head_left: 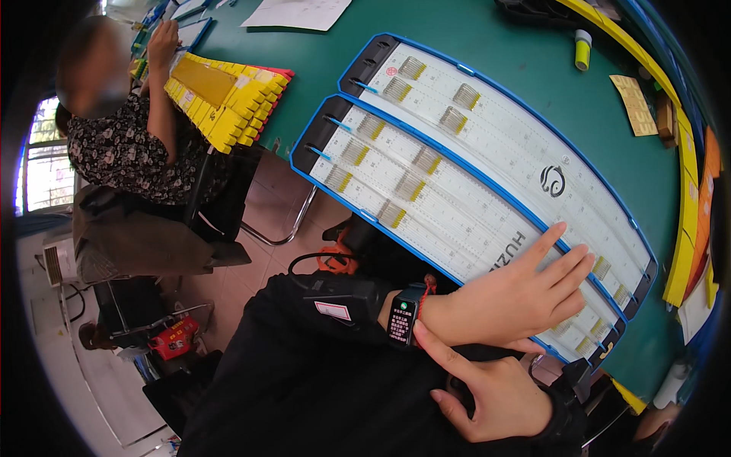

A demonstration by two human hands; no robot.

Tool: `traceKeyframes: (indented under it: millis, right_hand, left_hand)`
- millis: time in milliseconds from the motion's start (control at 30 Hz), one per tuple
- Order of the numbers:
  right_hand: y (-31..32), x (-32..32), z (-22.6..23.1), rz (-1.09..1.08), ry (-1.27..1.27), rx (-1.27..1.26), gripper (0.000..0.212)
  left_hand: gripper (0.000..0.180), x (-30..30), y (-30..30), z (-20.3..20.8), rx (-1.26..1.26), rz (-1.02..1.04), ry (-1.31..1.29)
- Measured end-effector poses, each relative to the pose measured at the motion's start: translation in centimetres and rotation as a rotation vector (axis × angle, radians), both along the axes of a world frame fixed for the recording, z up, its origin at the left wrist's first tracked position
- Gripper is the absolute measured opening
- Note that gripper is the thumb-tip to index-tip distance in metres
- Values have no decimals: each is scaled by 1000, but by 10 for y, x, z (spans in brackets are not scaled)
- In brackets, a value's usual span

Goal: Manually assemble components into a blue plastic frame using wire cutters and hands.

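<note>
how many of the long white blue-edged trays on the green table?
2: far long white blue-edged tray and near one, side by side on the green table; left hand rests flat across both.

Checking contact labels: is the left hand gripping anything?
No, the left hand lies flat, fingers spread, on the white board; nothing is clasped.

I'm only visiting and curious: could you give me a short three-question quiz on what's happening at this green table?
1. True or false: the left hand lies flat, fingers stretched, on the white blue-rimmed trays.
2. Where does the right hand put its index finger? A) on a yellow tube B) at the wristwatch on the left wrist C) on a sheet of paper
3. What colour are the stacked trays in front of the other person?
Key: 1 true; 2 B; 3 yellow.
</note>
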State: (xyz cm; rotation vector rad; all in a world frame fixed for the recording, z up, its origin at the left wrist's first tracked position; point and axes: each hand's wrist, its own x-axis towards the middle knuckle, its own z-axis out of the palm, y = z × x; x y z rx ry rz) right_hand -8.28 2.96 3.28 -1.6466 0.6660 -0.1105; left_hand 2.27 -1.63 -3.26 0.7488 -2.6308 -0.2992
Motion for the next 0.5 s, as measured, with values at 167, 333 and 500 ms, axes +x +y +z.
traceKeyframes:
  millis: [167, 333, 500]
  right_hand:
    - [1, 0, -1, -14, -20, -11, 73]
    - [-1, 0, 0, -2, -1, 10, 72]
    - [-2, 0, 6, -13, 40, 38, 72]
  left_hand:
    - [65, -1, -1, 0, 3, -6, -2]
    - [65, -1, 0, 0, -11, 3, -8]
    - [64, 1, -1, 0, 18, -21, 8]
